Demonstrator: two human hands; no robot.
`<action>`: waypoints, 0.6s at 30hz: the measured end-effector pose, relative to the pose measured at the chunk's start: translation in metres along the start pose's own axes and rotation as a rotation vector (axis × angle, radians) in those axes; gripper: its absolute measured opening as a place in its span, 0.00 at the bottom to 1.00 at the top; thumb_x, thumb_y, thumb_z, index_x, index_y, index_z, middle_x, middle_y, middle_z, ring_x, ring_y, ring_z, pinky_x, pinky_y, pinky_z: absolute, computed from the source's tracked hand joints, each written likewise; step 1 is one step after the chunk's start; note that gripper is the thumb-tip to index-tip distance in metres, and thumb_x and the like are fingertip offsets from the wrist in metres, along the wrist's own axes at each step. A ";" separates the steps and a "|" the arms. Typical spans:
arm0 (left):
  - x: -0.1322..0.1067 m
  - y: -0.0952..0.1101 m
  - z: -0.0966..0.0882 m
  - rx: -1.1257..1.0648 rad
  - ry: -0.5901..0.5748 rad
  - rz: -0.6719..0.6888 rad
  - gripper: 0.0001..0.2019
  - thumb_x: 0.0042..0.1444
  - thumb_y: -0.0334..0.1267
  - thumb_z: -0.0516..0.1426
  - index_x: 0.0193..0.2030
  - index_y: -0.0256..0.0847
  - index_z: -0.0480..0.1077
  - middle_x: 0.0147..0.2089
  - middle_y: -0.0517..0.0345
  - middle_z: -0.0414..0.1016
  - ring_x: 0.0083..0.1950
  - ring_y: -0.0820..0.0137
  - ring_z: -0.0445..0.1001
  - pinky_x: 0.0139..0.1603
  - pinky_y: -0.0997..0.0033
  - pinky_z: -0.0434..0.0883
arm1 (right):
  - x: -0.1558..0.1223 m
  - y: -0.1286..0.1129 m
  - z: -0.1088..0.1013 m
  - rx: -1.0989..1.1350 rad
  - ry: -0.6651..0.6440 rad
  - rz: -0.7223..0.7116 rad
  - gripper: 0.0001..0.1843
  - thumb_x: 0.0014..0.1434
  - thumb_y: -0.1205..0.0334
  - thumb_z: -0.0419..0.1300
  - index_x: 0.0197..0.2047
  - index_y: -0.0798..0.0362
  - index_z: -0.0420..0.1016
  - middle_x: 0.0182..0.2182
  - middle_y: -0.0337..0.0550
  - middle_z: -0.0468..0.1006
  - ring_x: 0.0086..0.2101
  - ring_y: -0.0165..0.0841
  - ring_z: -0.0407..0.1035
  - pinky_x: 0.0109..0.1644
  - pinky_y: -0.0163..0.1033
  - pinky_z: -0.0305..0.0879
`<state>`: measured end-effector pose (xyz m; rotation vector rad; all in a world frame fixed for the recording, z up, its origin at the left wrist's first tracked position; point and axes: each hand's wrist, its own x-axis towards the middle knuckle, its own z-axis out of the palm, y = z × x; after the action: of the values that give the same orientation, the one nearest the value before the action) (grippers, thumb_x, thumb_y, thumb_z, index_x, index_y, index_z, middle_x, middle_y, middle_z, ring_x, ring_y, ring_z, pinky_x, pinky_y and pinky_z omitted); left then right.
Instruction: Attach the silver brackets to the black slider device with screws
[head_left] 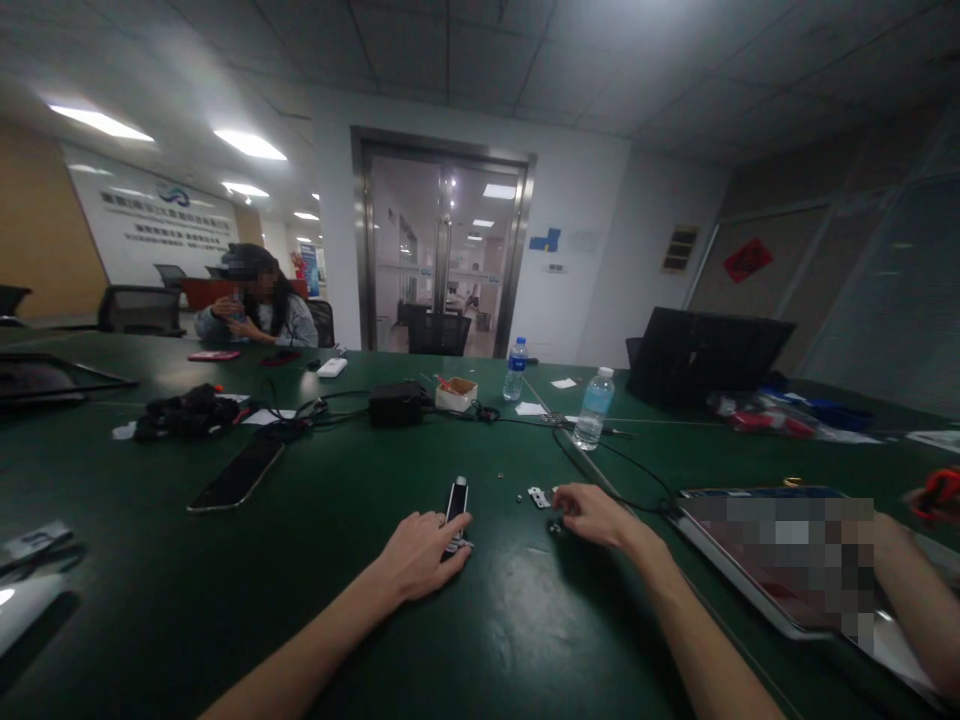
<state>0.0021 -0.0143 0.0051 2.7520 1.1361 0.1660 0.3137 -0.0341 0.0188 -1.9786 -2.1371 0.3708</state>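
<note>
Two bare forearms reach in from the bottom of the view; the left hand (420, 555) lies palm-down on a slim black-and-silver device (456, 510), its fingers curled over the device's lower end in what looks like a light hold; the device stands on the dark green surface (150, 610), its long side pointing away from the person; just right of the device, the right hand (592, 515) has its fingers bunched together, and whether they pinch anything is hidden; its fingertips (561, 498) sit beside a small metal bracket (538, 496), with tiny screws (519, 496) scattered near it; farther right of the device lies a tablet (772, 560) with a pixelated screen, and a forearm (900, 600) that belongs to neither hand crosses its edge; left of the device lies a smartphone (236, 475); beyond the device stand a black power adapter (397, 403), two water bottles (592, 408) and a black laptop (709, 355); well beyond it, a seated person (255, 300) wears a head-mounted camera.
</note>
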 end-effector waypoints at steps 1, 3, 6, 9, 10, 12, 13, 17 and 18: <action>0.000 0.000 0.000 -0.001 -0.003 -0.009 0.26 0.65 0.52 0.43 0.66 0.46 0.58 0.50 0.48 0.73 0.49 0.59 0.72 0.49 0.59 0.67 | -0.001 0.001 0.001 0.017 -0.026 0.010 0.15 0.48 0.72 0.58 0.41 0.55 0.77 0.34 0.42 0.76 0.34 0.32 0.68 0.36 0.32 0.58; -0.001 0.000 0.001 0.005 -0.005 -0.031 0.27 0.65 0.52 0.43 0.67 0.46 0.57 0.50 0.48 0.73 0.48 0.59 0.73 0.49 0.58 0.68 | -0.002 0.003 0.003 0.045 -0.064 0.020 0.15 0.48 0.70 0.59 0.40 0.54 0.77 0.34 0.41 0.76 0.33 0.31 0.68 0.33 0.31 0.57; -0.002 0.000 0.003 0.028 0.017 -0.064 0.28 0.65 0.54 0.42 0.67 0.46 0.56 0.50 0.47 0.73 0.49 0.58 0.72 0.51 0.56 0.67 | 0.000 0.004 0.009 0.068 -0.082 0.012 0.13 0.48 0.69 0.59 0.39 0.55 0.77 0.31 0.40 0.76 0.30 0.29 0.67 0.31 0.30 0.55; -0.004 0.001 0.003 0.036 0.047 -0.080 0.28 0.64 0.54 0.43 0.67 0.46 0.56 0.52 0.46 0.72 0.52 0.56 0.71 0.54 0.53 0.65 | 0.001 0.004 0.013 0.093 -0.067 -0.001 0.12 0.47 0.70 0.60 0.37 0.55 0.77 0.29 0.39 0.76 0.30 0.29 0.67 0.30 0.30 0.55; -0.005 0.003 0.002 0.032 0.046 -0.082 0.28 0.64 0.55 0.44 0.67 0.46 0.57 0.53 0.45 0.72 0.52 0.56 0.71 0.54 0.53 0.65 | 0.001 0.004 0.014 0.107 -0.057 -0.008 0.11 0.47 0.71 0.60 0.36 0.55 0.77 0.29 0.39 0.76 0.29 0.28 0.67 0.30 0.30 0.55; -0.008 0.006 -0.002 0.027 0.054 -0.094 0.28 0.63 0.54 0.45 0.68 0.46 0.56 0.55 0.45 0.70 0.54 0.55 0.70 0.55 0.51 0.64 | 0.001 0.003 0.016 0.136 -0.013 -0.034 0.09 0.48 0.72 0.59 0.34 0.55 0.76 0.29 0.39 0.76 0.29 0.28 0.67 0.30 0.30 0.56; -0.009 0.008 -0.004 0.024 0.059 -0.104 0.29 0.63 0.54 0.45 0.68 0.46 0.56 0.56 0.44 0.70 0.55 0.55 0.70 0.56 0.51 0.64 | 0.001 0.003 0.017 0.144 0.017 -0.046 0.07 0.48 0.72 0.59 0.32 0.55 0.75 0.28 0.39 0.75 0.29 0.29 0.67 0.30 0.30 0.56; -0.009 0.008 -0.008 -0.010 0.003 -0.162 0.30 0.62 0.54 0.47 0.69 0.47 0.54 0.59 0.45 0.68 0.57 0.52 0.68 0.57 0.48 0.64 | 0.003 -0.002 0.020 0.136 0.165 -0.102 0.07 0.48 0.73 0.56 0.29 0.54 0.73 0.28 0.39 0.75 0.30 0.31 0.68 0.32 0.32 0.57; -0.008 0.006 -0.006 -0.019 -0.008 -0.165 0.31 0.61 0.54 0.48 0.69 0.48 0.54 0.60 0.46 0.67 0.59 0.52 0.67 0.59 0.47 0.62 | 0.004 -0.006 0.022 0.122 0.228 -0.120 0.08 0.47 0.74 0.56 0.30 0.54 0.72 0.29 0.39 0.75 0.31 0.32 0.68 0.34 0.33 0.58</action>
<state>-0.0002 -0.0234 0.0118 2.6252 1.3446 0.1447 0.3011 -0.0311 -0.0003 -1.7268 -2.0260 0.2365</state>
